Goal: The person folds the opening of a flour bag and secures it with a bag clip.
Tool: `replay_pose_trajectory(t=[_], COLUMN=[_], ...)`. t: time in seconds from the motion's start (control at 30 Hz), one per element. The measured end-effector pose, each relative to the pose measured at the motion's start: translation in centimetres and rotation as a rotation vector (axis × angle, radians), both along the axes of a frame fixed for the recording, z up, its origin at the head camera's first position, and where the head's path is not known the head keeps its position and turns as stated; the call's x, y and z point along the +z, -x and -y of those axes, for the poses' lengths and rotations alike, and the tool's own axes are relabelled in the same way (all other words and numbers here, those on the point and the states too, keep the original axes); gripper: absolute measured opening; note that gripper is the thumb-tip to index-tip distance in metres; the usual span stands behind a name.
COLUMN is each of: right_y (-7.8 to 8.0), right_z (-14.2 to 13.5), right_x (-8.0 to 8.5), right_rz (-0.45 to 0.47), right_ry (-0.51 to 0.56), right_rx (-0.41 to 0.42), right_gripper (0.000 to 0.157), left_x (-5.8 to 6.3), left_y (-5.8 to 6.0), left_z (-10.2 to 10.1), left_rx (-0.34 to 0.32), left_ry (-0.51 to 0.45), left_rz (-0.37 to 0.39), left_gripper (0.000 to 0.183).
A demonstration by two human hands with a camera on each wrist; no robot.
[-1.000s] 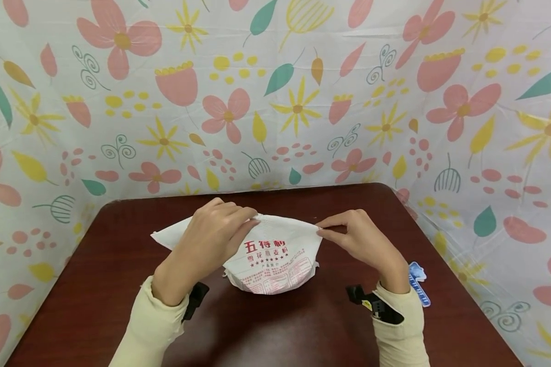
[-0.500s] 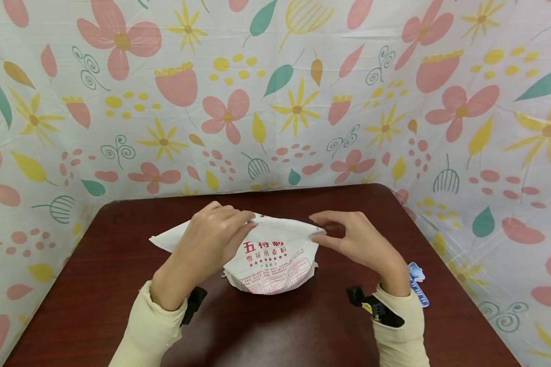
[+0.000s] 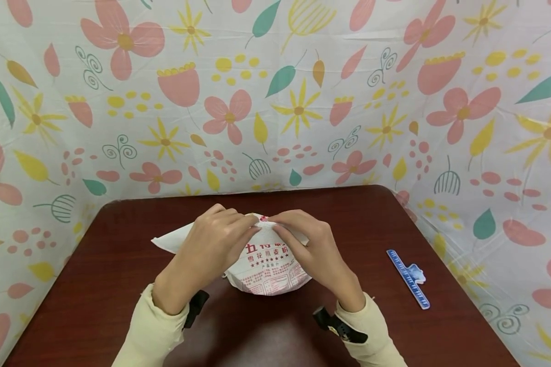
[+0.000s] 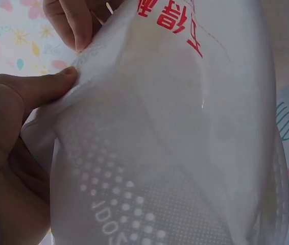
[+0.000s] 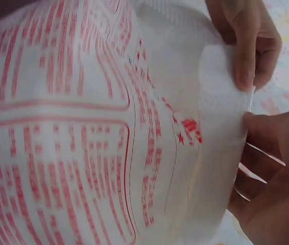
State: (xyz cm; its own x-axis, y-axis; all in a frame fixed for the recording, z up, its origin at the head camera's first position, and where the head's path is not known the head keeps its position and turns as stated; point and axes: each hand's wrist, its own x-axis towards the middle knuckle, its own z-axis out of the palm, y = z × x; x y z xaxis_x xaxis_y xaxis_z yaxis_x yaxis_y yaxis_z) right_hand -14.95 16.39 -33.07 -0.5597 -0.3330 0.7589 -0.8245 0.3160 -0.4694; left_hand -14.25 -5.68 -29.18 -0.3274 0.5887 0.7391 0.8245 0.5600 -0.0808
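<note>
A white flour bag (image 3: 271, 267) with red Chinese print stands on the table, its top edge folded over. My left hand (image 3: 216, 237) pinches that folded edge near the middle; in the left wrist view its thumb (image 4: 52, 87) presses on the white material. Close beside it, my right hand (image 3: 314, 247) grips the edge from the other side, thumb in front and fingers behind. In the right wrist view the right hand (image 5: 282, 163) and left hand (image 5: 249, 41) meet along the fold. A pointed white corner (image 3: 172, 238) of the bag sticks out left of my left hand.
A blue sealing clip (image 3: 408, 278) lies at the right of the dark red-brown table (image 3: 96, 306). Behind the table hangs a white curtain (image 3: 275, 168) with a flower print.
My right hand has let go of the bag's right corner and moved left to pinch the edge beside my left hand. The blue clip is now fully uncovered. The left hand has stayed.
</note>
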Motion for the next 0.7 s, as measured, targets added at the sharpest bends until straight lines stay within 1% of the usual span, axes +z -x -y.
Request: replay_pose_trajectory(t=[0.1, 0.17, 0.33, 0.43, 0.5, 0.57, 0.7], right_y=[0.1, 0.2, 0.3, 0.4, 0.5, 0.5, 0.2], right_z=[0.2, 0.2, 0.2, 0.2, 0.1, -0.2, -1.3], right_x=[-0.2, -0.2, -0.4, -0.4, -0.3, -0.1, 0.4], right_rz=[-0.009, -0.024, -0.091, -0.129, -0.123, -0.090, -0.010], right_ry=[0.034, 0.044, 0.035, 0.020, 0.004, -0.034, -0.181], right_rx=[-0.009, -0.020, -0.045, -0.037, -0.019, -0.013, -0.074], right_gripper=[0.017, 0.015, 0.012, 0.013, 0.014, 0.017, 0.019], left_x=[0.0, 0.0, 0.0, -0.2, -0.4, -0.6, -0.8], left_y=[0.0, 0.0, 0.0, 0.0, 0.0, 0.1, 0.1], left_z=[0.0, -0.1, -0.3, -0.3, -0.3, -0.2, 0.0], left_rx=[-0.008, 0.000, 0.039, 0.035, 0.024, 0.013, 0.012], left_ry=[-0.005, 0.001, 0.022, 0.014, 0.005, -0.001, -0.012], left_rz=[0.024, 0.036, 0.033, 0.012, -0.006, -0.023, -0.032], left_gripper=[0.008, 0.011, 0.016, 0.013, 0.012, 0.010, 0.009])
